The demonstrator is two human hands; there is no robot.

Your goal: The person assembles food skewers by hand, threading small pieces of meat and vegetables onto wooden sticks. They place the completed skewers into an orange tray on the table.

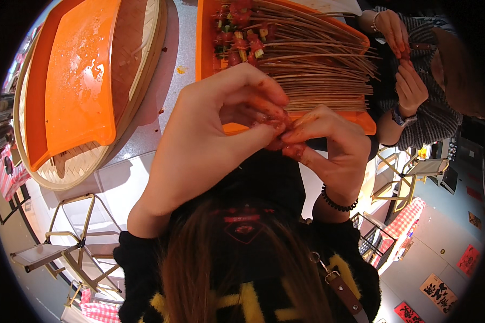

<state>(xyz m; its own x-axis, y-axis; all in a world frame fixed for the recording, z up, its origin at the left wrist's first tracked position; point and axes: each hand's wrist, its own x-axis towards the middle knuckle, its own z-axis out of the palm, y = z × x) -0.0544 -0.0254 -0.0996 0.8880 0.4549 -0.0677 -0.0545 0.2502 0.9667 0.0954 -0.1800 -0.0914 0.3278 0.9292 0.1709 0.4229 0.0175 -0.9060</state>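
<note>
My left hand [214, 141] and my right hand [331, 145] meet in front of my chest, with fingertips reddened by sauce. Between them they pinch a small piece of red, sauced meat [277, 143]; fingers cover most of it, and I cannot tell whether a stick is in it. Just beyond my hands lies an orange tray [204, 44] holding many bamboo skewers [323, 82], their bare ends pointing right. At the left ends of the farther skewers sit chunks of red meat [240, 40] with green and yellowish vegetable pieces [259, 53].
Another orange tray [74, 80], wet with reddish liquid, rests on a round woven bamboo tray [76, 169] at the left. Across the table corner at right, a co-worker's hands [404, 60] hold something small and reddish. Folding chairs [81, 242] stand on the floor.
</note>
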